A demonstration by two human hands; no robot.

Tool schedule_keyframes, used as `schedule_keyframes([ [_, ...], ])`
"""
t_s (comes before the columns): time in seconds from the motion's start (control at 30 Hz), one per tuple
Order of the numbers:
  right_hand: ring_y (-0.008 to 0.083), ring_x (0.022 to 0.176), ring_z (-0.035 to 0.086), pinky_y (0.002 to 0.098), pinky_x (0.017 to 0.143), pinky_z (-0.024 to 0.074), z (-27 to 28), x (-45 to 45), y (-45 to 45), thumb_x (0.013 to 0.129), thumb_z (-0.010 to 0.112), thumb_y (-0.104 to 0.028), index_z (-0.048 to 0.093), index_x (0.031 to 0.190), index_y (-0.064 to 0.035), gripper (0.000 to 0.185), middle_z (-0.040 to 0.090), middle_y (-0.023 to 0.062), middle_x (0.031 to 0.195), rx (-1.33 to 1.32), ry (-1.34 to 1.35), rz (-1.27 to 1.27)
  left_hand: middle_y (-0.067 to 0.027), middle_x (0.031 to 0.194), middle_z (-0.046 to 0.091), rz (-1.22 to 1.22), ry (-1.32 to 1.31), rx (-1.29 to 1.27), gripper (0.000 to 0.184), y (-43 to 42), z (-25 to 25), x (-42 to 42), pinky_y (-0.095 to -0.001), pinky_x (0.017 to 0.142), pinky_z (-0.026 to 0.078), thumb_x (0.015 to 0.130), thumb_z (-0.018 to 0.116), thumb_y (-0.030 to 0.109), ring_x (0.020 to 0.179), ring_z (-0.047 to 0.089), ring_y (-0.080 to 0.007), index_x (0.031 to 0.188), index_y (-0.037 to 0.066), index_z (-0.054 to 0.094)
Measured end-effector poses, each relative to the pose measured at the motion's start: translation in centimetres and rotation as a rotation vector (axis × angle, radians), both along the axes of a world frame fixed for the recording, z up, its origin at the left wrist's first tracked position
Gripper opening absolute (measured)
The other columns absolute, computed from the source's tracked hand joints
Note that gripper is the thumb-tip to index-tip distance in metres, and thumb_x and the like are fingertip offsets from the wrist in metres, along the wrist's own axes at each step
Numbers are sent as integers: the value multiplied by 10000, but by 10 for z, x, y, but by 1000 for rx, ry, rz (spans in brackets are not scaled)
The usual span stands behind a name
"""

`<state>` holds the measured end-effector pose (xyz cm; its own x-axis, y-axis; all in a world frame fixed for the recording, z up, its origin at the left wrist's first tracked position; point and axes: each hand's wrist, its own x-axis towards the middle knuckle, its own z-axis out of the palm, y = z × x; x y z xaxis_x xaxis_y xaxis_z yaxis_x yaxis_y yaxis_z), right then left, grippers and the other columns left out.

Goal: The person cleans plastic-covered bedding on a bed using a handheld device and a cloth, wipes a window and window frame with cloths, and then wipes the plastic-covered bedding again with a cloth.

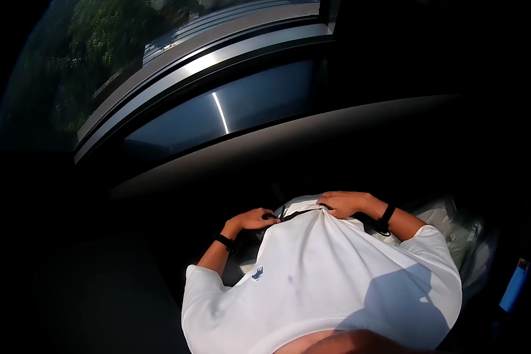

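Observation:
My left hand [255,218] is at my waist with its fingers closed on one end of a thin black strap [299,213]. That strap runs across the lower front of my white T-shirt [312,271] toward my other hand. At the hem, my right hand [343,204] is closed in a pinch where the shirt folds gather to a point. Shirt cloth is between its fingertips; whether they also grip the strap, I cannot tell. A black band [225,241] circles my left wrist, and another black band [387,216] my right. My lap is mostly in deep shadow.
A sunlit window [218,112] with a shiny metal frame [203,64] curves across the top, with greenery [97,47] outside. Below it runs a dark ledge [265,138]. Beside my right arm lies a pale, crinkled item [454,227]. A narrow blue object [515,287] is at far right.

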<state>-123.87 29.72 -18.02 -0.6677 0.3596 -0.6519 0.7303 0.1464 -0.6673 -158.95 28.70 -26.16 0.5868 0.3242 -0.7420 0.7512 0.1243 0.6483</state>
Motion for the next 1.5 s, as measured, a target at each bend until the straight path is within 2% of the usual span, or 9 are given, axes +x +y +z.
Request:
schedule_keyframes([
  [0.2,349,1194,542,439,1019,446,-13,-23,-10,870,495,-52,589,1252,29,401,604,188,1208,79,169,-112,-238,1183,667,139,-94,99,654,5,9,-12,-371,963,496,842,697,502,1089,651,-330,1248,-8,641],
  [0.4,338,1088,602,412,923,492,-19,-27,-13,910,622,-182,578,1268,41,424,613,193,1177,73,142,-142,-232,1177,664,17,-114,180,605,4,-5,-14,-376,916,510,886,672,454,1053,656,-327,1269,-12,616],
  [0.53,338,1045,624,406,887,512,-26,-31,-1,891,603,-134,601,1248,37,396,629,194,1167,22,178,-60,-232,1175,664,6,-138,187,601,3,-1,-20,-370,910,509,884,672,423,1050,656,-318,1286,-18,601],
  [0.6,340,1032,633,404,875,519,-23,-31,2,882,595,-116,612,1233,37,383,635,194,1165,-45,203,-45,-235,1172,666,131,-181,-10,579,2,-6,-24,-370,903,512,878,674,396,1046,655,-316,1263,-33,615],
  [0.67,343,1021,644,405,857,527,-19,-26,1,865,586,-96,628,1210,37,372,645,194,1155,7,200,-69,-254,1166,665,137,-89,68,658,1,-4,-21,-375,897,518,838,697,461,1042,657,-331,1227,-66,634],
  [0.87,374,1061,622,421,931,508,-15,-22,4,868,532,-92,615,1200,43,368,636,216,1163,15,166,-66,-269,1229,639,36,-69,107,802,7,4,-16,-374,945,511,744,765,533,1106,638,-366,1258,-64,615],
  [1.23,374,1070,624,440,954,500,32,-21,20,860,552,-97,638,1136,75,336,662,230,1119,42,72,21,-230,1142,688,213,-19,-16,823,12,23,-14,-363,928,501,652,794,555,1036,658,-352,1238,-8,662],
  [1.43,394,1015,645,455,888,531,28,-35,22,860,580,-94,662,1079,65,283,677,240,1074,59,0,22,-234,1077,708,182,-71,-26,758,15,37,-4,-359,871,518,697,750,564,983,681,-337,1149,-42,690],
  [1.5,398,996,657,455,867,542,28,-41,23,846,601,-49,672,1074,66,266,677,245,1067,110,-20,-34,-262,1099,693,53,-138,62,660,11,17,1,-372,869,522,800,654,506,979,687,-340,1136,-61,678],
])
